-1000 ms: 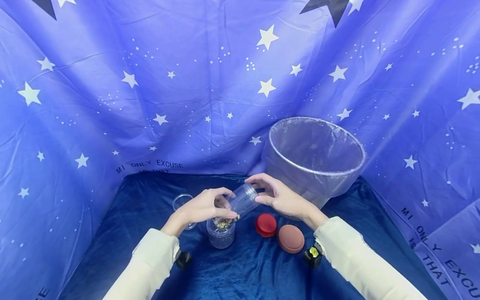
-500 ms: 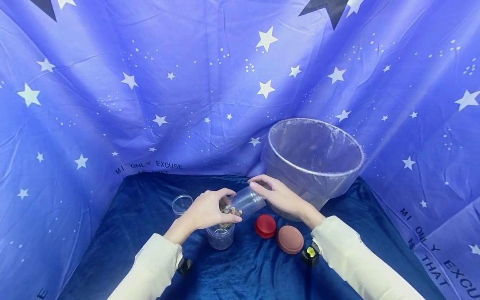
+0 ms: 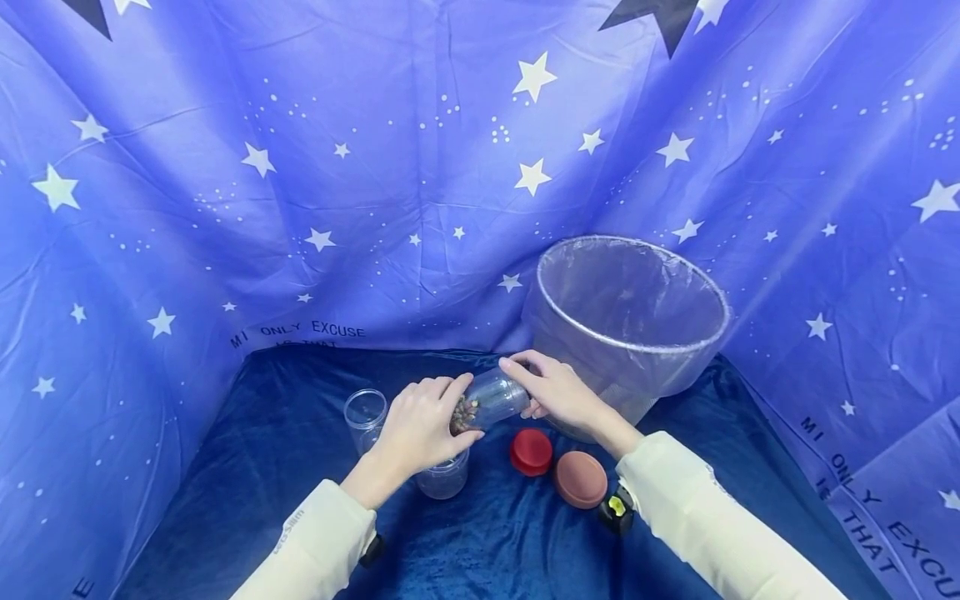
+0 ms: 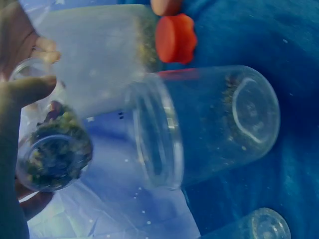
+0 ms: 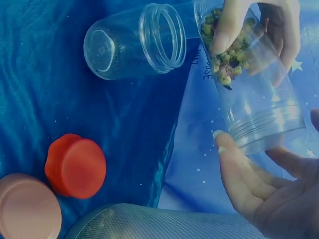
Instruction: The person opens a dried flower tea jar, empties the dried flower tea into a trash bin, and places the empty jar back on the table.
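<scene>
A clear jar (image 3: 498,395) hangs tilted between both hands above the cloth, with dried greenish flower buds (image 5: 232,59) gathered at its base end. My left hand (image 3: 420,423) grips that base end, thumb and fingers around the side. At the threaded mouth end, my right hand (image 3: 562,393) holds the jar, fingertips at its rim. Below the left hand stands an uncapped clear jar (image 4: 214,124) with some crumbs at its bottom. The left hand partly hides it in the head view.
Another clear jar (image 3: 366,408) stands behind the left wrist. A red scalloped lid (image 3: 531,452) and a round pinkish-brown lid (image 3: 581,481) lie right of the standing jar. A large mesh bin (image 3: 678,373) stands behind the right hand.
My left hand has shifted right and come further over the jar's base end, now covering more of the standing jar. The held jar has moved slightly right and lies nearer level.
</scene>
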`<act>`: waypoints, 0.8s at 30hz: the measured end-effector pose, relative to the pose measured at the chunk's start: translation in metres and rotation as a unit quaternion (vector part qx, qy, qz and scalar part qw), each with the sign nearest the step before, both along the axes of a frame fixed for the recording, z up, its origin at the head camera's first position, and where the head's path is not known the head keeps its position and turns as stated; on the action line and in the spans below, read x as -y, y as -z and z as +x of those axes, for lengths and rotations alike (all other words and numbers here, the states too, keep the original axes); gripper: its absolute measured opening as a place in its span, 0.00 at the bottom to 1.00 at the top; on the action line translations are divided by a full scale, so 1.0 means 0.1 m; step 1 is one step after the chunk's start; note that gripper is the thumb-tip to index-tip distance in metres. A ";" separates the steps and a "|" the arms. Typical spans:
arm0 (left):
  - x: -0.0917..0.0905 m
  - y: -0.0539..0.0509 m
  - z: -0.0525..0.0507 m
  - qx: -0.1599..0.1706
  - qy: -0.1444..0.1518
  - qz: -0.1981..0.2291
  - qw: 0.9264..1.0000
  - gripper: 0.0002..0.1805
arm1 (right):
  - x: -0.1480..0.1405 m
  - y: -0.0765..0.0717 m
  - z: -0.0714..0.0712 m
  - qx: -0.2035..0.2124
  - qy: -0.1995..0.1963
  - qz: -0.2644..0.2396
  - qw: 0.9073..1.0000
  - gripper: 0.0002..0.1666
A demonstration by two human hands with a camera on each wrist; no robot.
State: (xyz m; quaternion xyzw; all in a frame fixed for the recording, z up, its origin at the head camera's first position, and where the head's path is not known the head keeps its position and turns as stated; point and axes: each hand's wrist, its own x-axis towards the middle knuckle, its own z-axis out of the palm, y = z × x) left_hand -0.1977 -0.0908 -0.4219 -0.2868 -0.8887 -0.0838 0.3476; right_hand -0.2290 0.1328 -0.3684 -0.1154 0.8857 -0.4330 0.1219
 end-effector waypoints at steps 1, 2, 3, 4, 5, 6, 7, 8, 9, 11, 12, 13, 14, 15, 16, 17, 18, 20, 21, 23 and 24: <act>0.00 0.02 0.00 -0.012 -0.002 -0.004 1.000 0.43 | 0.01 0.00 0.00 -0.003 0.001 0.002 1.000 0.33; 0.00 0.03 0.00 -0.022 -0.003 -0.006 1.000 0.43 | 0.02 0.00 0.01 -0.008 0.002 0.006 1.000 0.32; 0.00 0.04 0.00 -0.029 -0.003 -0.009 1.000 0.43 | 0.02 0.00 0.01 -0.014 0.001 0.010 1.000 0.32; 0.00 0.05 0.00 -0.036 -0.004 -0.013 0.999 0.42 | 0.03 0.01 0.01 -0.018 0.000 0.012 1.000 0.32; 0.00 0.06 -0.01 -0.041 -0.004 -0.015 0.999 0.42 | 0.04 0.01 0.02 -0.022 0.000 0.014 1.000 0.31; 0.00 0.07 -0.01 -0.045 -0.003 -0.016 0.999 0.42 | 0.04 0.01 0.02 -0.024 0.001 0.011 1.000 0.30; 0.00 0.08 -0.01 -0.048 -0.003 -0.018 0.999 0.42 | 0.04 0.02 0.02 -0.024 0.001 0.007 1.000 0.30; 0.00 0.08 -0.01 -0.050 -0.004 -0.018 0.999 0.43 | 0.05 0.02 0.02 -0.022 0.001 0.003 1.000 0.29; 0.01 0.09 -0.01 -0.052 -0.005 -0.019 0.998 0.43 | 0.05 0.03 0.02 -0.021 0.000 -0.001 1.000 0.29; 0.01 0.10 -0.01 -0.053 -0.007 -0.017 0.998 0.43 | 0.04 0.04 0.03 -0.019 -0.001 -0.008 1.000 0.30; 0.01 0.10 -0.02 -0.051 -0.008 -0.015 0.999 0.43 | 0.04 0.04 0.03 -0.019 -0.001 -0.010 1.000 0.30; 0.01 0.10 -0.02 -0.049 -0.010 -0.012 0.999 0.42 | 0.04 0.04 0.03 -0.020 -0.002 -0.012 1.000 0.31; 0.01 0.10 -0.02 -0.046 -0.010 -0.007 0.999 0.43 | 0.04 0.05 0.03 -0.022 -0.003 -0.012 1.000 0.31; 0.02 0.10 -0.01 -0.042 -0.010 -0.003 0.999 0.42 | 0.04 0.05 0.03 -0.024 -0.004 -0.012 1.000 0.31; 0.02 0.10 -0.01 -0.037 -0.009 0.003 0.999 0.43 | 0.04 0.05 0.03 -0.025 -0.006 -0.013 1.000 0.31; 0.02 0.09 -0.01 -0.031 -0.009 0.010 0.999 0.43 | 0.04 0.05 0.03 -0.025 -0.006 -0.016 1.000 0.31; 0.01 0.09 -0.01 -0.024 -0.008 0.018 1.000 0.43 | 0.04 0.05 0.03 -0.026 -0.007 -0.018 0.999 0.31; 0.01 0.09 -0.01 -0.010 -0.008 0.031 0.999 0.43 | 0.04 0.04 0.03 -0.026 -0.007 -0.025 0.999 0.31; 0.01 0.09 -0.01 -0.003 -0.008 0.037 0.999 0.43 | 0.03 0.04 0.03 -0.027 -0.007 -0.028 0.999 0.31; 0.00 0.08 -0.01 0.013 -0.006 0.050 0.999 0.43 | 0.03 0.03 0.03 -0.029 -0.007 -0.033 0.999 0.30; 0.00 0.07 -0.01 0.021 -0.007 0.055 0.998 0.43 | 0.03 0.03 0.03 -0.032 -0.008 -0.034 0.999 0.30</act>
